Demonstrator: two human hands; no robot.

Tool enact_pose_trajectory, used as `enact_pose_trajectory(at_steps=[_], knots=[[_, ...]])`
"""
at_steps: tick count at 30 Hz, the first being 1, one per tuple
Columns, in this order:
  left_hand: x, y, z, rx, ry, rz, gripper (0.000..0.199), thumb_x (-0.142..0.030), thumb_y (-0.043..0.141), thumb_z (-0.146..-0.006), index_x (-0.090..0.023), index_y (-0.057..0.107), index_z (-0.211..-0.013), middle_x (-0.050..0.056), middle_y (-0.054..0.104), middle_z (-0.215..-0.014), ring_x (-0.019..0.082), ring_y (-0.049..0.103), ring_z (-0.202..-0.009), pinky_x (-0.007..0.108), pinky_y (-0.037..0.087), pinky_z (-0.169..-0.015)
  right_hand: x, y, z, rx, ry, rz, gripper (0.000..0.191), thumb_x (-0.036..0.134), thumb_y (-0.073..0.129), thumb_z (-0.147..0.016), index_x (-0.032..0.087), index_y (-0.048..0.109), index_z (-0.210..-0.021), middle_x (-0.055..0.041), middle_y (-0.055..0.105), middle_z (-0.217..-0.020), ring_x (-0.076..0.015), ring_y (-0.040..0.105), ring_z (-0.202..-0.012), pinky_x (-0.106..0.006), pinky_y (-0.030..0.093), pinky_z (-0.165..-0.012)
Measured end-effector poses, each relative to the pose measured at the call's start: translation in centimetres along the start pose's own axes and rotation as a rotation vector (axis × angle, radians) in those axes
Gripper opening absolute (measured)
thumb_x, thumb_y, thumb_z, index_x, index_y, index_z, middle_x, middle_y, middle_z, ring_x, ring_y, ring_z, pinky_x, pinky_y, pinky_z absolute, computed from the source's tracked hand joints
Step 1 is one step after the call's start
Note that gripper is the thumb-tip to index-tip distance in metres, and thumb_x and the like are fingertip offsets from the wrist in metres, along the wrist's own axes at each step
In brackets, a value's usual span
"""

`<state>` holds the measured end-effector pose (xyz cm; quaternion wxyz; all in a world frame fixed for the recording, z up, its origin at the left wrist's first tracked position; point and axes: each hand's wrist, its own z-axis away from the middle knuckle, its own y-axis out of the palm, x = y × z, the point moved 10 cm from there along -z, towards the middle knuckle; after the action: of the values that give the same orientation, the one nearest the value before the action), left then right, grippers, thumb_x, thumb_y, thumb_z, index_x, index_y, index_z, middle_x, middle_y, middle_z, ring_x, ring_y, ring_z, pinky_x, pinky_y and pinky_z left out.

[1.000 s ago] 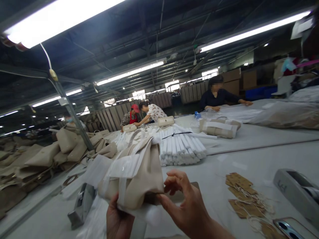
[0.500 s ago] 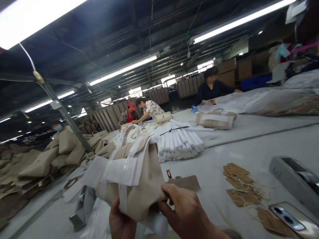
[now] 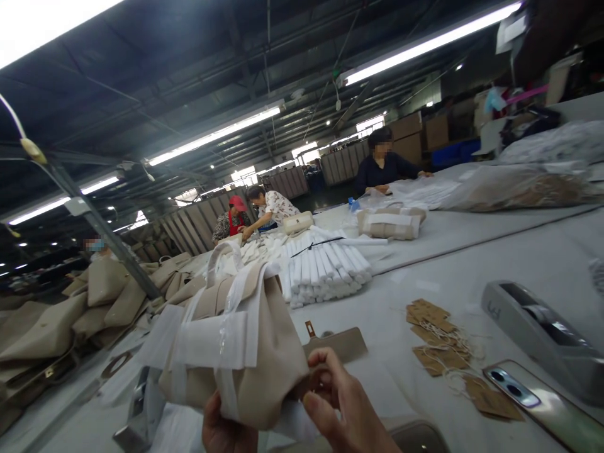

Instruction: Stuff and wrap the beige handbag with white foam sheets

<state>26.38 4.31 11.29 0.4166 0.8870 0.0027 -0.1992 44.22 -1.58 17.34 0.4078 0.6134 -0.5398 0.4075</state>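
Observation:
A beige handbag [image 3: 271, 358] is tilted in front of me, with white wrapping sheet [image 3: 207, 343] and clear tape around its body and a wrapped handle [image 3: 224, 251] on top. My left hand [image 3: 229, 428] supports it from below, fingers mostly hidden beneath the bag. At the bag's right side edge, my right hand [image 3: 346, 402] has its fingers curled at the lower corner, thumb slightly apart from them. Whitish material [image 3: 299, 420] shows under that corner. Just beyond my right hand lies a taupe flat piece [image 3: 340, 343] with a small tab.
Grey tape dispensers stand left [image 3: 136, 409] and right [image 3: 538, 333]. Brown tags with strings [image 3: 429, 314] and a phone [image 3: 533, 402] lie on the right. White rolls [image 3: 325, 267] are stacked ahead; beige bags [image 3: 61, 321] pile up left. Several co-workers are across the table, one in dark clothing [image 3: 384, 167].
The view has shifted right, so surroundings appear further left. My right thumb and fingers have spread a little at the bag's side edge. My left hand still supports the handbag.

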Motion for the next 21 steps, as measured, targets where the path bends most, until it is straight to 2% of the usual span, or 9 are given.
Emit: enact_pose_trajectory(at_steps=[2, 4, 6, 8, 12, 17, 19, 21], knots=[[0.1, -1.4, 0.8, -0.076, -0.059, 0.004, 0.04, -0.022, 0.035, -0.091, -0.022, 0.064, -0.118, 0.006, 0.065, -0.12, 0.022, 0.057, -0.118, 0.042, 0.038, -0.107, -0.4, 0.4, 0.5, 0.051, 0.048, 0.052, 0.049, 0.06, 0.055, -0.078, 0.018, 0.046, -0.101, -0.0009, 0.059, -0.074, -0.0132, 0.053, -0.062, -0.023, 0.038, -0.054], [0.3, -3.1, 1.8, -0.155, -0.141, -0.003, 0.038, -0.021, 0.038, -0.089, -0.024, 0.067, -0.114, 0.005, 0.067, -0.116, 0.023, 0.058, -0.116, 0.044, 0.039, -0.105, -0.6, 0.7, 0.7, 0.078, 0.087, 0.12, 0.048, 0.06, 0.058, -0.075, 0.018, 0.048, -0.096, -0.0002, 0.058, -0.071, -0.0123, 0.049, -0.06, -0.022, 0.034, -0.05], [0.4, -4.6, 2.9, -0.214, -0.184, -0.024, 0.037, -0.022, 0.041, -0.087, -0.025, 0.067, -0.114, 0.005, 0.067, -0.116, 0.025, 0.058, -0.116, 0.045, 0.041, -0.104, -0.8, 0.5, 0.7, 0.05, 0.139, 0.197, 0.041, 0.056, 0.058, -0.075, 0.019, 0.048, -0.088, 0.0017, 0.055, -0.066, -0.0114, 0.046, -0.057, -0.022, 0.03, -0.048], [0.3, -5.2, 3.5, -0.221, -0.18, -0.034, 0.038, -0.021, 0.041, -0.087, -0.025, 0.066, -0.116, 0.005, 0.067, -0.116, 0.025, 0.057, -0.117, 0.045, 0.041, -0.104, -0.7, -0.1, 0.7, -0.018, 0.165, 0.282, 0.031, 0.049, 0.057, -0.075, 0.02, 0.046, -0.082, 0.0032, 0.051, -0.062, -0.0113, 0.045, -0.056, -0.023, 0.029, -0.049], [0.6, -3.8, 3.6, -0.081, -0.152, 0.031, 0.044, -0.019, 0.032, -0.091, -0.028, 0.057, -0.126, 0.002, 0.06, -0.126, 0.022, 0.053, -0.122, 0.042, 0.036, -0.109, 0.0, -0.9, 0.8, -0.129, 0.136, 0.389, 0.018, 0.036, 0.053, -0.072, 0.021, 0.042, -0.073, 0.0046, 0.046, -0.057, -0.0111, 0.043, -0.054, -0.024, 0.029, -0.051], [2.2, -2.0, 2.7, -0.001, -0.226, 0.061, 0.045, -0.02, 0.027, -0.093, -0.028, 0.053, -0.13, 0.002, 0.056, -0.131, 0.021, 0.048, -0.127, 0.04, 0.03, -0.113, -0.1, -1.6, 1.1, -0.211, 0.092, 0.415, 0.021, 0.035, 0.053, -0.073, 0.022, 0.037, -0.067, 0.005, 0.042, -0.056, -0.0105, 0.04, -0.054, -0.024, 0.028, -0.051], [2.9, -2.0, 2.6, -0.018, -0.27, 0.052, 0.043, -0.023, 0.029, -0.093, -0.027, 0.056, -0.127, 0.003, 0.057, -0.13, 0.023, 0.049, -0.126, 0.044, 0.031, -0.112, -0.2, -1.7, 1.1, -0.187, 0.06, 0.333, 0.027, 0.039, 0.056, -0.075, 0.021, 0.038, -0.066, 0.0053, 0.041, -0.056, -0.0097, 0.039, -0.054, -0.023, 0.029, -0.05], [3.1, -2.4, 2.4, -0.051, -0.257, 0.032, 0.04, -0.029, 0.036, -0.092, -0.027, 0.059, -0.124, 0.004, 0.059, -0.127, 0.025, 0.052, -0.123, 0.046, 0.034, -0.109, -0.2, -1.4, 1.0, -0.098, 0.017, 0.173, 0.031, 0.047, 0.061, -0.075, 0.019, 0.046, -0.073, 0.004, 0.047, -0.06, -0.0103, 0.043, -0.056, -0.022, 0.033, -0.051]])
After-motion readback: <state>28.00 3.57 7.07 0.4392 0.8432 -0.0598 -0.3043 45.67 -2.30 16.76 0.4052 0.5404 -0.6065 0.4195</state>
